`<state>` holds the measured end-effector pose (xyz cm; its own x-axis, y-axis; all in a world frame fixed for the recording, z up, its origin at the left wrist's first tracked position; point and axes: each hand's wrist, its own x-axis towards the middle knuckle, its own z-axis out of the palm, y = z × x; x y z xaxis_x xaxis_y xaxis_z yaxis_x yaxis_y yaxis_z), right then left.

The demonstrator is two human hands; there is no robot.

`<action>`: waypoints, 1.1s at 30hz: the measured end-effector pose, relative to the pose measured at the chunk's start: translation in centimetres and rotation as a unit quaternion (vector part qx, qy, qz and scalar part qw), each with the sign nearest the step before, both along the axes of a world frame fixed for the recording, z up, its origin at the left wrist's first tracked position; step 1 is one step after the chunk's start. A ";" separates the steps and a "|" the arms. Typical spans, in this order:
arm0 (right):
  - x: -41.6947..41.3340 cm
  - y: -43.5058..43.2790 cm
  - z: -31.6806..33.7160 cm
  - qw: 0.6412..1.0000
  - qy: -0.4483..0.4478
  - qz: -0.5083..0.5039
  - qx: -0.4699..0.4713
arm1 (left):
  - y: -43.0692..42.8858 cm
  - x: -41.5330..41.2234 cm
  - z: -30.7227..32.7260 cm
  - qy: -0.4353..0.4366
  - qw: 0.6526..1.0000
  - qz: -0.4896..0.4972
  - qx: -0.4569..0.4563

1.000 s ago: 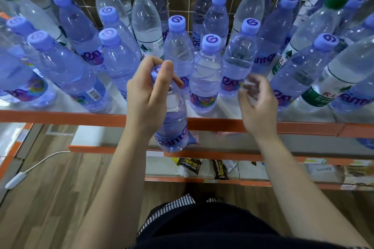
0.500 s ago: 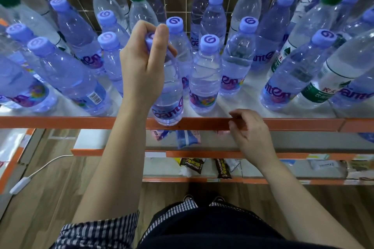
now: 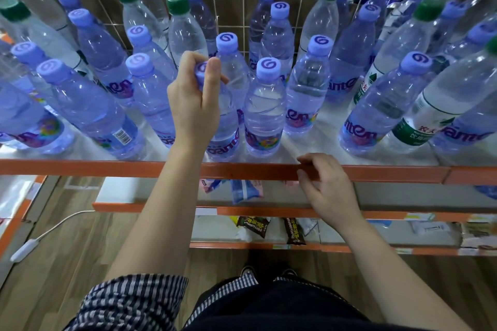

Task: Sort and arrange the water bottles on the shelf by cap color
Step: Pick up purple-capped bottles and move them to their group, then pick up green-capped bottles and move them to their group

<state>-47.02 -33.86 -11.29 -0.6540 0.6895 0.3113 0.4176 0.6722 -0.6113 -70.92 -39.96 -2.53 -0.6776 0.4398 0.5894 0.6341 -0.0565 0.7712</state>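
Note:
Many water bottles stand on the top shelf [image 3: 336,140], most with purple caps, several with green caps such as a green-capped bottle [image 3: 177,4] at the back. My left hand [image 3: 192,105] grips the neck and cap of a purple-capped bottle [image 3: 224,140] that stands upright at the shelf's front, beside another purple-capped bottle [image 3: 265,115]. My right hand [image 3: 326,187] rests on the orange front rail [image 3: 242,170], fingers curled over its edge, holding no bottle.
A wire grid [image 3: 242,8] backs the shelf. Green-capped bottles [image 3: 427,9] are mixed among purple ones at the right and far left. Lower shelves [image 3: 376,213] hold snack packets. A white cable with a switch [image 3: 24,250] lies on the wooden floor.
My left hand lifted the purple-capped bottle from below the rail up onto the shelf's front row. My right hand dropped from the bottles to the orange rail.

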 end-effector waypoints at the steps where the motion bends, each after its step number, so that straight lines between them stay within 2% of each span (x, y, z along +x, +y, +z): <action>1: 0.0 0.1 0.0 1.000 -0.001 0.003 0.000 | 0.0 0.0 -0.1 -0.001 1.000 0.001 0.006; 9: -0.5 0.0 1.5 0.999 0.031 0.014 -0.007 | -0.8 0.4 -0.1 0.012 1.000 0.025 -0.004; 15: -3.1 -0.5 6.8 0.986 0.143 0.080 0.018 | -2.2 1.2 1.4 0.024 0.998 0.049 -0.007; 23: -10.1 -2.7 15.7 0.955 0.252 0.148 0.056 | -5.9 -1.8 7.3 0.074 0.996 0.040 0.023; 26: -14.2 -2.7 18.3 0.959 0.221 0.154 0.083 | -6.7 -5.6 10.1 0.090 0.996 0.001 0.011; 29: -18.9 -2.1 20.2 0.973 0.154 0.137 0.108 | -6.6 -10.6 12.1 0.053 0.994 -0.079 -0.045; 31: -21.8 -1.4 20.7 0.983 0.083 0.107 0.121 | -6.0 -13.6 12.8 0.037 0.987 -0.118 -0.105; 33: -24.1 -0.6 21.0 0.991 -0.009 0.065 0.119 | -5.0 -16.5 12.8 0.057 0.975 -0.141 -0.161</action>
<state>-71.14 -34.45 9.72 -0.7390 0.5081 0.4425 0.3274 0.8448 -0.4233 -87.38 -44.98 10.30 -0.4410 0.7737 0.4549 0.7113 -0.0078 0.7029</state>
